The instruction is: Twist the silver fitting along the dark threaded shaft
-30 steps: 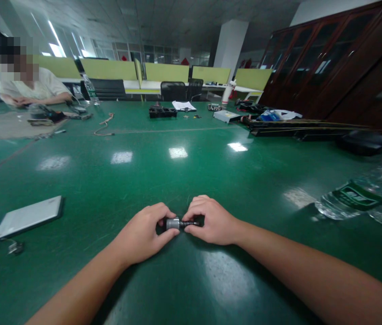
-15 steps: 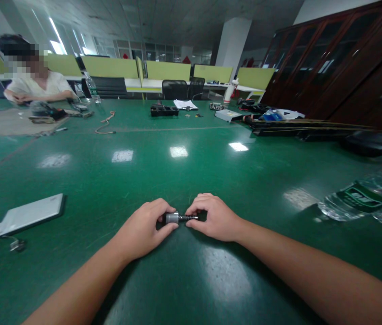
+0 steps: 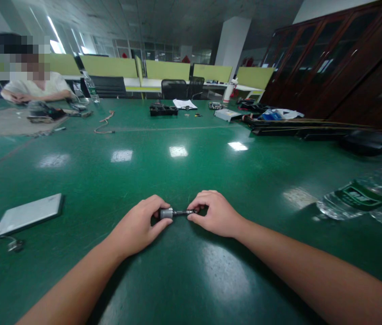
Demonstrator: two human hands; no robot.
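Observation:
My left hand (image 3: 143, 222) is closed around a small silver-grey metal cylinder (image 3: 167, 213), its dark end tucked between thumb and fingers. From the cylinder a thin dark shaft (image 3: 180, 212) runs to the right. Thumb and fingertips of my right hand (image 3: 215, 214) pinch the shaft's far end, where a darker, ringed part shows in the grip. Cylinder and shaft lie level, close to the green tabletop (image 3: 163, 176). I cannot tell whether the shaft is one piece with the cylinder.
A white power bank-like slab (image 3: 30, 214) with a cable lies left. On the right a clear water bottle (image 3: 356, 198) rests on its side. Farther back are a black tray (image 3: 163, 110), a cord (image 3: 105, 122) and dark rails (image 3: 299, 128). Across the table sits a person (image 3: 37, 88).
My left hand has shifted left with the cylinder, while my right hand has stayed nearly still. More of the shaft now shows between them, and less of the ringed part.

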